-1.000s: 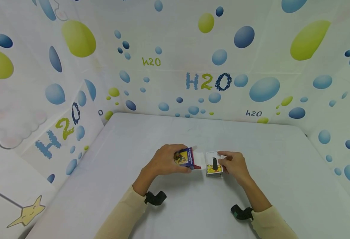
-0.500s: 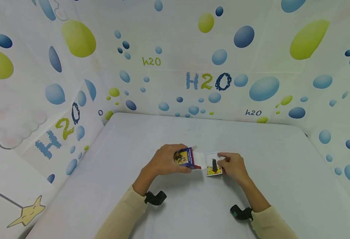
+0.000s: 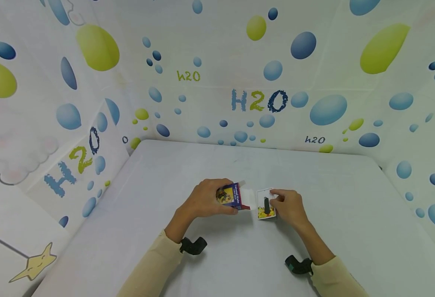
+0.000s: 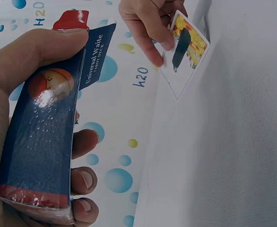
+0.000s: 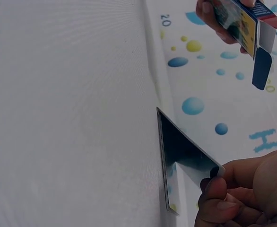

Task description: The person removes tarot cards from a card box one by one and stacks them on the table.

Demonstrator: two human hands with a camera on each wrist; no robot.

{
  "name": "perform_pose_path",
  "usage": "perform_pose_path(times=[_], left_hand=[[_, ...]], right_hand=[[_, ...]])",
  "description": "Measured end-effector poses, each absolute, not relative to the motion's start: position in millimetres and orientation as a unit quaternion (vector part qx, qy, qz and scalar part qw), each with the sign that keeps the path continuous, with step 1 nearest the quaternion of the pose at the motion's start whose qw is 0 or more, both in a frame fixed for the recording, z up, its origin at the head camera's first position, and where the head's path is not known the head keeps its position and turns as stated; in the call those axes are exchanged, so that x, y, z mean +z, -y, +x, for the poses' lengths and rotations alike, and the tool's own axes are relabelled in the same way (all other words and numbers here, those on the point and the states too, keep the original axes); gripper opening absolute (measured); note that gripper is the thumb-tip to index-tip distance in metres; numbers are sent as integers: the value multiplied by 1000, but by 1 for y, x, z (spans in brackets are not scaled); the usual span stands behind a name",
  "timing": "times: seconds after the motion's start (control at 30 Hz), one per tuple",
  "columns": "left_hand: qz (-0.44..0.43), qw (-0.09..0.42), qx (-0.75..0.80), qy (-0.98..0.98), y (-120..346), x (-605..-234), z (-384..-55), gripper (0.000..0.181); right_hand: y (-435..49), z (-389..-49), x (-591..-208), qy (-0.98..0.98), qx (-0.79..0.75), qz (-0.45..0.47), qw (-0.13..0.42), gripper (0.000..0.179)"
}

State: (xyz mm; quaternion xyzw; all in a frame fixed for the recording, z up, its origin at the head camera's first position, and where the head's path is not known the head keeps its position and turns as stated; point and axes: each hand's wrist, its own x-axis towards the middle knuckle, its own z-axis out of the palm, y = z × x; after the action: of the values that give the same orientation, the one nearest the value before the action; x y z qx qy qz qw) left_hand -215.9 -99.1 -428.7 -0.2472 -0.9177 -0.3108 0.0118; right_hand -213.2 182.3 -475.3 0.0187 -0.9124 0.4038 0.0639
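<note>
My left hand grips a blue and red tarot deck box, its flaps open and pointing right. In the left wrist view the thumb lies on the narrow side of the box, near the open end, with fingertips showing along the other edge. To the right of the box, my right hand pinches a picture card by its right edge. The card shows a dark figure over yellow shapes. A dark, glossy underside of the card appears in the right wrist view; whether several cards lie together I cannot tell.
Beneath both hands spreads a white-covered table. Behind it stands a white backdrop printed with blue and green drops and H2O lettering. A black wrist-worn camera sits on the left wrist, another black camera on the right.
The card has tilted slightly in my right hand, and the block visible below its lower edge earlier no longer shows. My left hand and the box have stayed nearly still.
</note>
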Motion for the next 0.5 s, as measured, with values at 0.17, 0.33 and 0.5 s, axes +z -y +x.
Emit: perform_pose_path(times=[0.17, 0.33, 0.5], left_hand=[[-250, 12, -311, 917, 100, -429, -217, 77], [-258, 18, -309, 915, 101, -431, -219, 77], [-259, 21, -311, 914, 101, -434, -220, 75]], right_hand=[[-184, -213, -474, 912, 406, 14, 61, 35], [-187, -216, -476, 908, 415, 9, 58, 34], [-189, -216, -478, 906, 421, 8, 46, 36]])
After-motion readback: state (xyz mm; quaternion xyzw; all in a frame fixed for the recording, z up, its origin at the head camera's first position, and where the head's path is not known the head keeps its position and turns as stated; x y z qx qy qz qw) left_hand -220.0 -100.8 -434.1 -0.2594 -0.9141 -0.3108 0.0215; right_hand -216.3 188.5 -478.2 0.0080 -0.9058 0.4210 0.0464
